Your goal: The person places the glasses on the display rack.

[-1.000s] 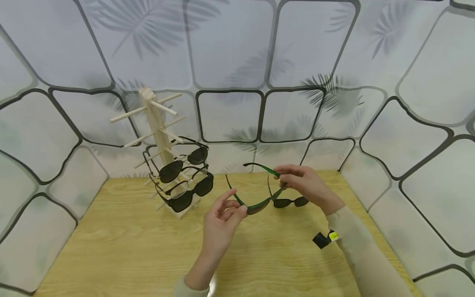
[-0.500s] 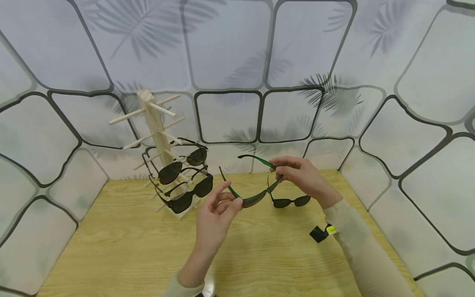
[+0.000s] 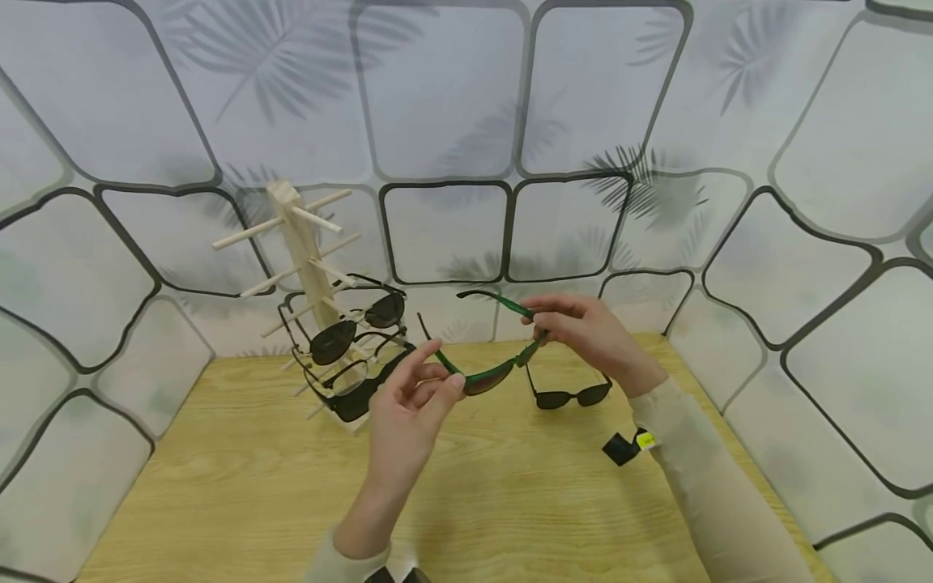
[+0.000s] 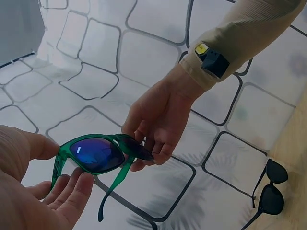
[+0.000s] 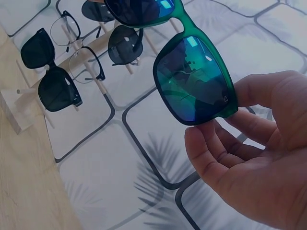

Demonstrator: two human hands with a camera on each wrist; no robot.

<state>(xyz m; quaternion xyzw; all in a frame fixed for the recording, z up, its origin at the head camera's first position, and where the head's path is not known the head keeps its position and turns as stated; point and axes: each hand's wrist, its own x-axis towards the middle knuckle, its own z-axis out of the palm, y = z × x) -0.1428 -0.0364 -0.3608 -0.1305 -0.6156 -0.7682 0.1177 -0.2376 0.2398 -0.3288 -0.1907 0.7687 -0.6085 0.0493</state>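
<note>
Both hands hold a pair of green-framed sunglasses (image 3: 490,379) above the table, temples unfolded and pointing toward the back wall. My left hand (image 3: 411,413) pinches the frame's left corner between thumb and fingers. At the opposite corner, my right hand (image 3: 586,336) pinches the hinge end. In the right wrist view the lens (image 5: 194,81) shines blue-green, close to the fingertips of the right hand (image 5: 249,143). The left wrist view has the left hand (image 4: 43,177) around one hinge and a bluish lens (image 4: 96,154) beside it.
A wooden glasses rack (image 3: 309,259) stands at the left, its lower pegs bearing dark sunglasses (image 3: 333,343) and clear-lensed glasses (image 3: 348,376); its upper pegs are bare. Black sunglasses (image 3: 573,397) lie on the table (image 3: 510,494) below the right hand. Patterned walls enclose the back and sides.
Both hands have carried the green sunglasses leftward and slightly upward, toward the rack. The left hand now overlaps the rack's lowest sunglasses in the head view. The black sunglasses stay on the table.
</note>
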